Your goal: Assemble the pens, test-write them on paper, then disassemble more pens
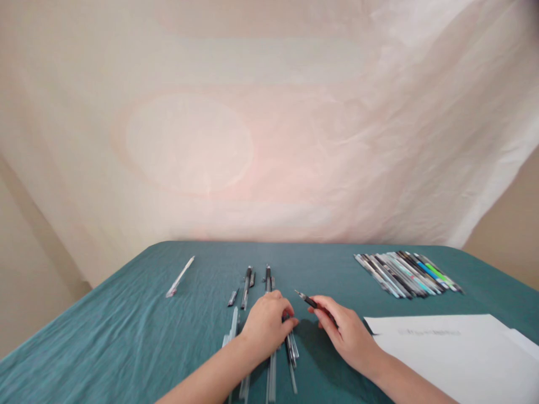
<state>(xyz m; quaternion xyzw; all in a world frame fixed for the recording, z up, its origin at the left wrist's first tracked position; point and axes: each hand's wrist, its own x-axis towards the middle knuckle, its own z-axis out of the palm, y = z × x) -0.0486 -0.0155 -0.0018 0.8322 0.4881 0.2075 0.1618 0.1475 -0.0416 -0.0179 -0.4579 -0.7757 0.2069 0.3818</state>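
Between the thumb and fingers of my right hand (343, 328) is a black pen (308, 301), its bare tip pointing up and to the left. Over a group of pen parts reaches my left hand (269, 322), with thumb and fingers curled together around something small and dark that I cannot make out. Below that hand lie thin refills and clear pen pieces (292, 359). Just beyond it, the black end of another pen (268, 273) shows. Clear tubes (234, 322) lie partly hidden by my left forearm.
A tight row of pens (408, 275) lies at the back right. In front of it are white sheets of paper (446, 359) with grey scribbles. One pale pen (181, 276) lies at left; a dark pen (246, 286) and a small cap (233, 297) sit on the green cloth (126, 336).
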